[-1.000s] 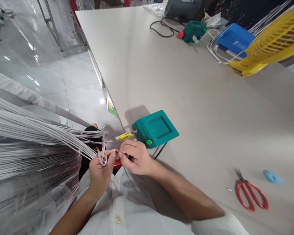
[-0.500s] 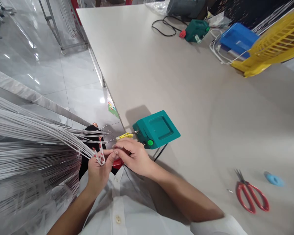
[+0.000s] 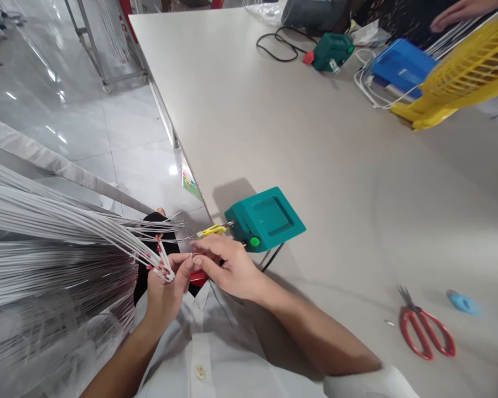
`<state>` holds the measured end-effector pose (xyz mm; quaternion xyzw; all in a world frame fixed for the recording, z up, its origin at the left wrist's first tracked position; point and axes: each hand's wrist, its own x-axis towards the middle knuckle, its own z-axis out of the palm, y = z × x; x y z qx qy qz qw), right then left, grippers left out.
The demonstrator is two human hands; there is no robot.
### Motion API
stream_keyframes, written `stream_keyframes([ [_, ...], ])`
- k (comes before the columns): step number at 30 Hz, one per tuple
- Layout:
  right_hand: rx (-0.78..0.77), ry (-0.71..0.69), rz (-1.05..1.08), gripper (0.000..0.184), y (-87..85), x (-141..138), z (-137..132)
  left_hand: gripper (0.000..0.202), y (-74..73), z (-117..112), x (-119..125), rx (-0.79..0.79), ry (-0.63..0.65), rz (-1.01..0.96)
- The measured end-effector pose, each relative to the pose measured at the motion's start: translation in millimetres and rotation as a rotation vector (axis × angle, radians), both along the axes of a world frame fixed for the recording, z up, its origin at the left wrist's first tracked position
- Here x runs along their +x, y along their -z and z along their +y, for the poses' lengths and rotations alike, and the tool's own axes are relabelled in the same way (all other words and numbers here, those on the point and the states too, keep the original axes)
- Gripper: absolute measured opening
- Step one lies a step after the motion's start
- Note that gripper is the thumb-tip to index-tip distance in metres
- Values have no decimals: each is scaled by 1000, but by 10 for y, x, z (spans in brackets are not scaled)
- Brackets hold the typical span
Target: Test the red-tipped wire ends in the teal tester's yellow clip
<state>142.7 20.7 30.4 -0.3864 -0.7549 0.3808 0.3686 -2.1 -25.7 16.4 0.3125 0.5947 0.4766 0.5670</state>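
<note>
My left hand is closed round a bundle of white wires whose red-marked ends stick out above the thumb. Close to its fingertips, my right hand is pinched shut. Something thin, perhaps a wire end, lies between the two thumbs, too small to name. Just beyond the right hand sits a teal device with a green button, and a yellow clip sticks out of its front. Partly hidden beneath my hands is a red object.
Red-handled scissors and a blue ring-shaped piece lie at the table's right. Toward the back are a second green device, a blue bin and a yellow fan. Another person's hand shows at top right.
The red-marked wire ends in my left hand have tilted and spread to the left. My thumbs have parted slightly. Another person's hand has come into view at top right.
</note>
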Motion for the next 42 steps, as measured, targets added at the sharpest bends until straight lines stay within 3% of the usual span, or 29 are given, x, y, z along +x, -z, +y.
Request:
stream_keyframes([
  [3,147,-126,-148,18,21,24,16,19,-2,1,-39,-9,158,63],
  [5,274,-124,-310,18,20,38,15,20,-2,8,-49,-24,205,74],
  [8,425,-90,-471,21,-25,66,2,21,-8,38,-21,-40,138,81],
  [12,511,-23,-527,19,-130,167,31,22,-27,117,25,-80,14,73],
  [15,575,31,-655,22,-186,266,127,38,-48,174,38,-48,15,46],
  [17,585,-2,-805,29,-206,311,210,47,-60,201,50,-21,26,30],
  [21,607,-127,-998,25,-238,319,349,45,-50,234,83,-19,24,-1],
  [30,525,-242,-1078,15,-317,247,517,54,-10,232,73,-29,60,-75],
  [42,506,-292,-1095,26,-358,239,543,57,13,254,137,-70,55,54],
])
